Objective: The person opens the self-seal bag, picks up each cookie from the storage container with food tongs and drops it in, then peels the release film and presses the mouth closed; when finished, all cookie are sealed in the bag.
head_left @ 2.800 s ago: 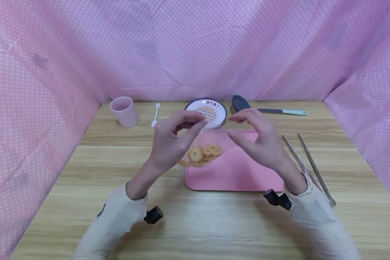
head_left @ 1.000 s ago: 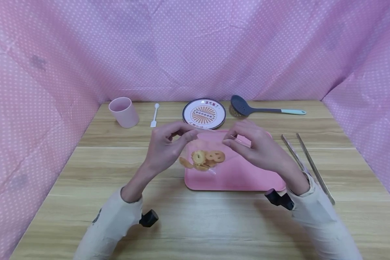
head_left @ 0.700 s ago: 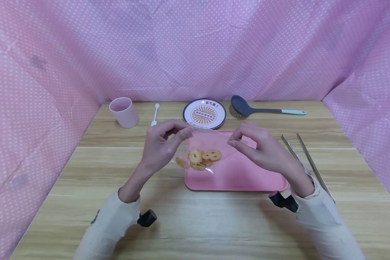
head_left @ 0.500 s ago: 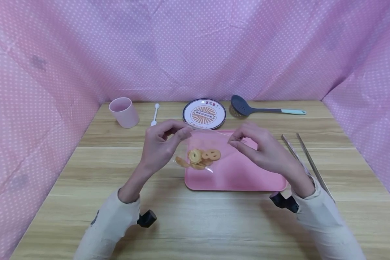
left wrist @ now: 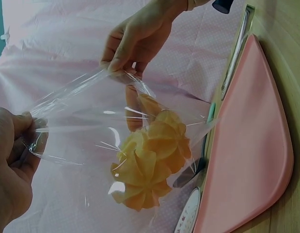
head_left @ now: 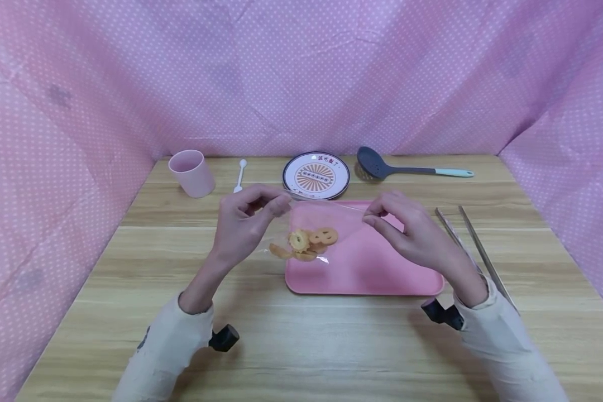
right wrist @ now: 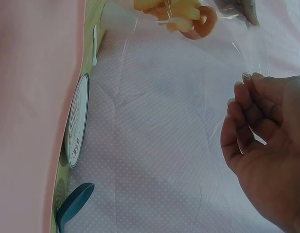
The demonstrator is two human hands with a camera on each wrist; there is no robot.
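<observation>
A clear plastic bag (left wrist: 77, 141) hangs between my two hands, with several cookies (head_left: 306, 244) lying in its bottom. My left hand (head_left: 245, 222) pinches one side of the bag's top between thumb and fingers. At the opposite top corner, my right hand (head_left: 406, 230) pinches the film with thumb and index finger. The upper edge stretches as a line from hand to hand. In the left wrist view, swirled cookies (left wrist: 150, 165) show through the film. Behind and below the bag, the pink tray (head_left: 372, 273) lies on the table.
A round patterned plate (head_left: 315, 176) stands behind the tray. To its left are a small white scoop (head_left: 240, 174) and a pink cup (head_left: 193, 174). A dark slotted spoon (head_left: 374, 163) lies back right, and metal tongs (head_left: 487, 257) rest right of the tray.
My right hand has taken hold of the bag's other corner. Both hands have since drawn apart, pulling the top edge wider, and the cookies have shifted slightly left.
</observation>
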